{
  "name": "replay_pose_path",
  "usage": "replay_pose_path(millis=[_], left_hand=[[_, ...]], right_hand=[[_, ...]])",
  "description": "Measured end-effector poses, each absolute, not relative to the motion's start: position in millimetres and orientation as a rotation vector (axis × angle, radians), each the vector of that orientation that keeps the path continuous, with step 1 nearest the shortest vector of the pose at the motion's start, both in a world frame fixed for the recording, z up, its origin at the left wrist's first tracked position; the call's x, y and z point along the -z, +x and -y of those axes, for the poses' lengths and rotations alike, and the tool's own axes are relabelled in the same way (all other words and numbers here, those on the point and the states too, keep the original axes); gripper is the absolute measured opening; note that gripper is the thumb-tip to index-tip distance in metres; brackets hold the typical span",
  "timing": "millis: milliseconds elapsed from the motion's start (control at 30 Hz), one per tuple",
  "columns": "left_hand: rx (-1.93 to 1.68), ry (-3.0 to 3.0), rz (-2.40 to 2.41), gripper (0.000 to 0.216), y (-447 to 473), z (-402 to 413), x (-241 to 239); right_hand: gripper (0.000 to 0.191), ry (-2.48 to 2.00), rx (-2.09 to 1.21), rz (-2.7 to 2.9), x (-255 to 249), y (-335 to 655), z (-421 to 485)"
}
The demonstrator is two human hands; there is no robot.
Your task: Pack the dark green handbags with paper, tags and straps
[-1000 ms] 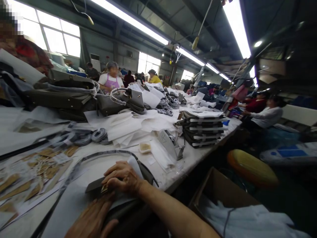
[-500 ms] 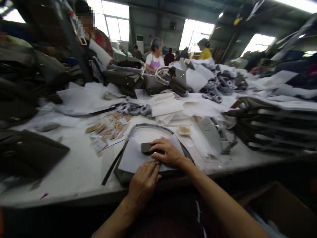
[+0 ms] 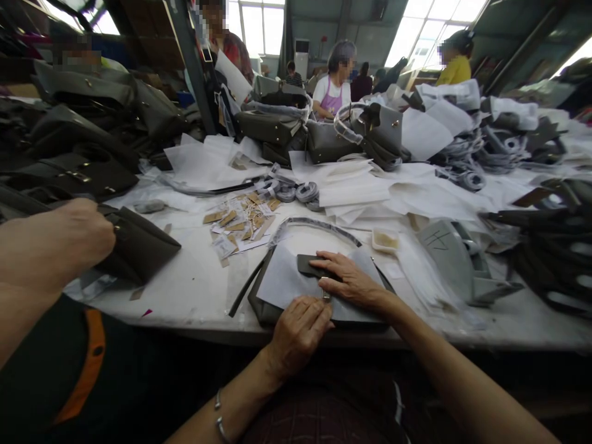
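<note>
The bag lies at the near edge of the table, under both hands. A white sheet covers most of its upper face, and a dark tab with a metal clasp lies on the sheet. The left hand is at the near side of the clasp; the right hand rests on the tab, to the right and farther in.

Count at the bag: one sheet, one tab, one clasp, one handle arched on the far side. To the right: one tray and one dispenser. To the far left: many tags, overlapping and not countable; beyond them, at least two coils.

Left hand: back upward, fingers bent and together; its forearm rises from the near left and carries one bracelet. Whether it grips the clasp cannot be told. Right hand: unclenched, palm down, fingers extended left over the tab, one digit at the clasp; its forearm enters from the near right.

At the left, a co-worker's hand is clenched beside a second bag; its contents are hidden.
</note>
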State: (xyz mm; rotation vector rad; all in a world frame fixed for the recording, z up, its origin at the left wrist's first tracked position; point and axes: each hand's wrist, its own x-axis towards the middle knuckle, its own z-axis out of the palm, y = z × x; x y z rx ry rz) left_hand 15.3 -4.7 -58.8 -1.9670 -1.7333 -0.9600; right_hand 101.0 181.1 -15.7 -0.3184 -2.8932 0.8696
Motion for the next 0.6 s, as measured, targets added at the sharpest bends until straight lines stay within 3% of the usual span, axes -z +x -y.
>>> replay_pose_path(millis=[267,600], left_hand=[[0.995,-1.937,1.803,0.012,16,4,63],[1.001,-1.953,1.790,0.014,17,4,57]], right_hand=[[0.060,-0.332,-0.672,2.985,28,106,-173],[0.046,-0.444,-1.194,2.740,24,106,-186]])
